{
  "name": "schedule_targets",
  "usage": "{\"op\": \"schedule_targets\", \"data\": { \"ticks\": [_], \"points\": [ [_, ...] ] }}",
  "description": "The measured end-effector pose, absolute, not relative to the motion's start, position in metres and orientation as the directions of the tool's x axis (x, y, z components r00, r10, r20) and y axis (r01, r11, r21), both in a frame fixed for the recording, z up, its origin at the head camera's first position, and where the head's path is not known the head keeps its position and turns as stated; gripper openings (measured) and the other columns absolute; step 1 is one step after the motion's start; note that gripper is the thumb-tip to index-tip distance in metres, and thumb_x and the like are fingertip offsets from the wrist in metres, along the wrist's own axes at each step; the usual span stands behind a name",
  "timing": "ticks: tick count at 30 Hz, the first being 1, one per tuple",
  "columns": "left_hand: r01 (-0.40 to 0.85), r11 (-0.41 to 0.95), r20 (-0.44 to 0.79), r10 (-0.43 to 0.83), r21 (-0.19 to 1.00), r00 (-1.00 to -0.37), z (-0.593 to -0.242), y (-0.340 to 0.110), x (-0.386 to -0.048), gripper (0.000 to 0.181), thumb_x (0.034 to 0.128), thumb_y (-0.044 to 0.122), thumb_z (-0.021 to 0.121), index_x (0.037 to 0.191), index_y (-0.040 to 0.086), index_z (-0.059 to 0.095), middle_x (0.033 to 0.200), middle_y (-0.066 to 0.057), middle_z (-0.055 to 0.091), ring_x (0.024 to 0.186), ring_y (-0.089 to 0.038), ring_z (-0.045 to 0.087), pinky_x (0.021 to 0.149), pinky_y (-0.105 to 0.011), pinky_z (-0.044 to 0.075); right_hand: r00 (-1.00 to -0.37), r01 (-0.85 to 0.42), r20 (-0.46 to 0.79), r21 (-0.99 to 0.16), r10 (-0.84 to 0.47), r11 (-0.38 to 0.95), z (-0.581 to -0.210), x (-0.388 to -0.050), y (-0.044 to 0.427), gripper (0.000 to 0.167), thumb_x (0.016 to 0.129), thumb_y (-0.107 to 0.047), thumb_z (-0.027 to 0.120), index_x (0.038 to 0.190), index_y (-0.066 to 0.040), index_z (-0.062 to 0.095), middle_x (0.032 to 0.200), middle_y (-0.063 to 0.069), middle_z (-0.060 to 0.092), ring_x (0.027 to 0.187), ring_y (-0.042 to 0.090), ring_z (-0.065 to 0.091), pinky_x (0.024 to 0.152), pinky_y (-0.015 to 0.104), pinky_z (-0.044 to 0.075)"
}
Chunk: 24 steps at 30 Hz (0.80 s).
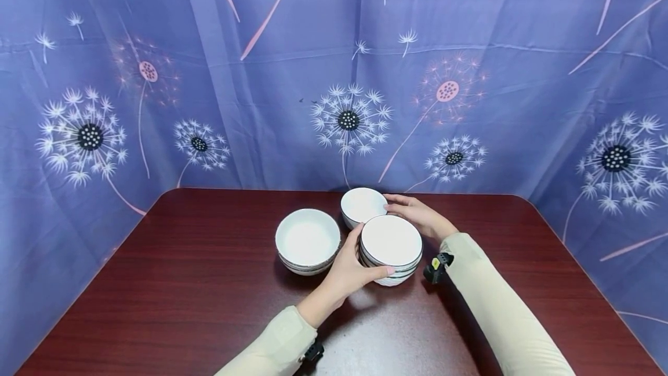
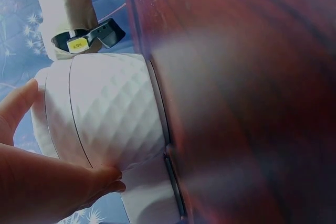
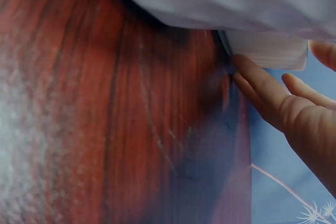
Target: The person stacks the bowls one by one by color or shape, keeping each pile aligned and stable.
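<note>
Three groups of white bowls stand close together. My left hand grips the front-right stack of bowls, with the thumb across its near side and fingers on its left. In the left wrist view, this stack has a dimpled wall and dark rim lines. My right hand touches the right side of the rear bowl, its fingers fairly straight. Seen from the right wrist, fingertips meet that bowl low on its wall. The front stack partly hides the rear bowl.
A stack of wider white bowls stands at the left, close beside my left hand. The dark red wooden table ends at a blue dandelion-print curtain, just behind the rear bowl. Black wrist devices sit near the sleeves.
</note>
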<state>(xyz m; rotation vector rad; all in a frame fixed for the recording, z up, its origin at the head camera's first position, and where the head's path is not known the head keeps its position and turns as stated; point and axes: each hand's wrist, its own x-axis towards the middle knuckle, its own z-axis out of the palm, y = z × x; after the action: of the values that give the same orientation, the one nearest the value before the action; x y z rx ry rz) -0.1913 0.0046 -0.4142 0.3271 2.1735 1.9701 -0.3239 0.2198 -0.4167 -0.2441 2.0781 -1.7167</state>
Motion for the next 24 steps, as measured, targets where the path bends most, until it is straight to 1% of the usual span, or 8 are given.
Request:
{"op": "schedule_targets", "data": {
  "ticks": [4, 7, 10, 16, 24],
  "points": [
    [0.033, 0.096, 0.003, 0.29, 0.995, -0.957, -0.4146, 0.0052, -0.1913, 0.105, 0.0708, 0.022, 0.086, 0.153, 0.01, 0.021, 0.152, -0.009, 0.032, 0.139, -0.024, 0.032, 0.111, -0.044, 0.03, -0.891, 0.129, -0.214, -0.965, -0.4, 0.228, -0.4174, -0.3239, 0.2194, 0.063, 0.099, -0.023, 0.053, 0.151, -0.002, 0.025, 0.148, 0.026, 0.034, 0.134, 0.036, 0.037, 0.091, 0.033, 0.049],
    [0.033, 0.09, 0.006, 0.293, 0.995, -0.956, -0.4151, 0.0054, -0.1917, 0.105, 0.0709, 0.022, 0.086, 0.153, 0.01, 0.021, 0.152, -0.009, 0.032, 0.139, -0.023, 0.031, 0.112, -0.042, 0.029, -0.893, 0.123, -0.211, -0.964, -0.399, 0.234, -0.4168, -0.323, 0.2179, 0.064, 0.099, -0.023, 0.052, 0.152, -0.003, 0.023, 0.148, 0.026, 0.034, 0.134, 0.038, 0.037, 0.09, 0.034, 0.05],
    [0.041, 0.083, 0.015, 0.293, 0.996, -0.956, -0.4155, 0.0054, -0.1919, 0.104, 0.0711, 0.02, 0.086, 0.152, 0.01, 0.022, 0.151, -0.01, 0.033, 0.139, -0.023, 0.032, 0.112, -0.042, 0.029, -0.897, 0.12, -0.203, -0.967, -0.393, 0.226, -0.417, -0.3228, 0.2162, 0.062, 0.099, -0.023, 0.052, 0.152, -0.003, 0.024, 0.147, 0.027, 0.035, 0.131, 0.037, 0.041, 0.088, 0.034, 0.051],
    [0.06, 0.087, 0.033, 0.288, 0.994, -0.957, -0.417, 0.0058, -0.1926, 0.102, 0.0707, 0.018, 0.086, 0.152, 0.01, 0.024, 0.149, -0.009, 0.036, 0.137, -0.023, 0.035, 0.111, -0.042, 0.029, -0.913, 0.106, -0.182, -0.97, -0.364, 0.218, -0.4192, -0.3236, 0.2142, 0.059, 0.098, -0.02, 0.053, 0.15, -0.002, 0.029, 0.143, 0.026, 0.04, 0.122, 0.03, 0.05, 0.083, 0.031, 0.052],
    [0.053, 0.105, 0.022, 0.275, 0.993, -0.961, -0.4165, 0.0056, -0.1927, 0.103, 0.0697, 0.018, 0.087, 0.151, 0.012, 0.025, 0.148, -0.009, 0.038, 0.136, -0.022, 0.036, 0.111, -0.042, 0.03, -0.927, 0.07, -0.153, -0.968, -0.342, 0.243, -0.42, -0.3247, 0.213, 0.057, 0.097, -0.019, 0.053, 0.149, -0.004, 0.032, 0.143, 0.025, 0.041, 0.118, 0.03, 0.053, 0.08, 0.031, 0.053]
  ]
}}
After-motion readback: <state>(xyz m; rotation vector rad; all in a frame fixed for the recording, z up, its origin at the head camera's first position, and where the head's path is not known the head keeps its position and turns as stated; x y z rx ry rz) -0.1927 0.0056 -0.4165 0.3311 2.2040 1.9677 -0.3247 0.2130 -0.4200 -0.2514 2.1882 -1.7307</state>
